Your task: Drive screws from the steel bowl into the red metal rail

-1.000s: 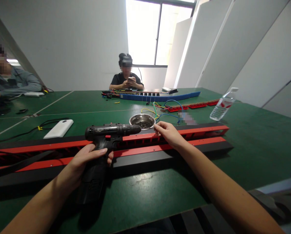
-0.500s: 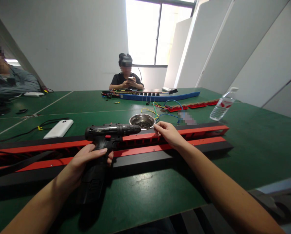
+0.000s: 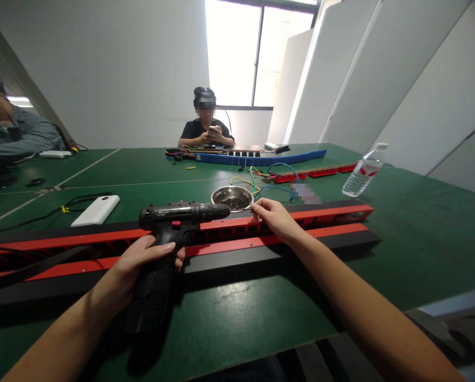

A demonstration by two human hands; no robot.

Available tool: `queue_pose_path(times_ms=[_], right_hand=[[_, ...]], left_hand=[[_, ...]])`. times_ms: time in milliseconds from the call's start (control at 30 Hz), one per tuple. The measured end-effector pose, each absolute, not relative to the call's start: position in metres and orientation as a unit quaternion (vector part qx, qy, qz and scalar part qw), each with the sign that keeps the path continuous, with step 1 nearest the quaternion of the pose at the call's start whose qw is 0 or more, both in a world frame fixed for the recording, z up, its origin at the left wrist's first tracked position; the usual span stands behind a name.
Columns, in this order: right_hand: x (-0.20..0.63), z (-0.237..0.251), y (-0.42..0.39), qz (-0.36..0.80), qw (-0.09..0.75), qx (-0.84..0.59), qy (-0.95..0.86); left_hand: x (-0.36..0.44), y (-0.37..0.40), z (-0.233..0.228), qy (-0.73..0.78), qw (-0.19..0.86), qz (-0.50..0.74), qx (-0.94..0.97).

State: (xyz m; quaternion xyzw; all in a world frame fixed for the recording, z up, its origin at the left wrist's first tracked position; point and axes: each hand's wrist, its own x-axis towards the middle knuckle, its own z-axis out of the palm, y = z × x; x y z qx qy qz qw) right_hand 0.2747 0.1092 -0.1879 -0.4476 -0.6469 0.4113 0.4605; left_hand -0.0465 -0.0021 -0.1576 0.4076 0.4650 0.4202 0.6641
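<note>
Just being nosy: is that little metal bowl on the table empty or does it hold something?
Not empty. The metal bowl holds a low heap of small dark pieces, well below the rim.

Black drill (image 3: 173, 223), red-and-black rail (image 3: 261, 241), green table (image 3: 420, 233), silver bowl (image 3: 232, 197), white power bank (image 3: 95, 210), blue strip (image 3: 261, 157)

1 camera sits on the person's head. It looks forward and down, close over the green table (image 3: 241, 307), toward the window (image 3: 257, 53).
</note>
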Motion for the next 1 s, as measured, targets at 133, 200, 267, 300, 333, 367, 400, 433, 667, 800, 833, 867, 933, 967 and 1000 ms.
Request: queue_pose_path(times_ms=[133, 200, 267, 300, 333, 367, 400, 433, 667, 800, 833, 867, 933, 967, 1000], right_hand=[[0.2746, -0.1886, 0.1100, 0.411, 0.463, -0.447, -0.645], [0.2746, -0.1887, 0.1101, 0.413, 0.463, -0.447, -0.645], [0.2745, -0.1886, 0.1103, 0.413, 0.462, -0.446, -0.645], [0.2745, -0.1886, 0.1103, 0.413, 0.463, -0.446, -0.645], [0.2745, -0.1886, 0.1104, 0.412, 0.463, -0.446, -0.646], [0.2746, -0.1887, 0.1105, 0.411, 0.463, -0.446, -0.646], [0.2746, -0.1889, 0.1106, 0.411, 0.463, -0.446, -0.646], [0.2747, -0.1891, 0.1107, 0.411, 0.462, -0.446, -0.647], [0.2755, -0.1910, 0.1117, 0.411, 0.462, -0.448, -0.646], [0.2751, -0.1904, 0.1112, 0.410, 0.461, -0.449, -0.646], [0.2750, -0.1901, 0.1110, 0.410, 0.461, -0.448, -0.647], [0.2748, -0.1897, 0.1108, 0.410, 0.461, -0.448, -0.647], [0.2747, -0.1891, 0.1104, 0.410, 0.460, -0.448, -0.647], [0.2747, -0.1889, 0.1103, 0.411, 0.460, -0.448, -0.647], [0.2747, -0.1888, 0.1102, 0.412, 0.459, -0.448, -0.647]], left_hand=[[-0.0472, -0.0024, -0.1576, 0.469, 0.645, 0.423, 0.430], [-0.0473, -0.0022, -0.1580, 0.469, 0.650, 0.421, 0.425], [-0.0472, -0.0016, -0.1586, 0.471, 0.650, 0.418, 0.424], [-0.0471, -0.0013, -0.1589, 0.474, 0.648, 0.419, 0.425], [-0.0471, -0.0012, -0.1593, 0.476, 0.645, 0.421, 0.425], [-0.0471, -0.0012, -0.1597, 0.478, 0.642, 0.422, 0.425], [-0.0471, -0.0013, -0.1600, 0.480, 0.641, 0.423, 0.425], [-0.0471, -0.0016, -0.1603, 0.480, 0.642, 0.420, 0.425], [-0.0467, -0.0015, -0.1604, 0.474, 0.642, 0.430, 0.421], [-0.0465, 0.0007, -0.1605, 0.469, 0.645, 0.425, 0.429], [-0.0464, 0.0009, -0.1607, 0.468, 0.643, 0.426, 0.431], [-0.0463, 0.0008, -0.1608, 0.468, 0.642, 0.426, 0.432], [-0.0464, 0.0003, -0.1609, 0.469, 0.642, 0.426, 0.432], [-0.0466, -0.0001, -0.1608, 0.470, 0.642, 0.424, 0.432], [-0.0468, -0.0004, -0.1607, 0.470, 0.643, 0.423, 0.433]])
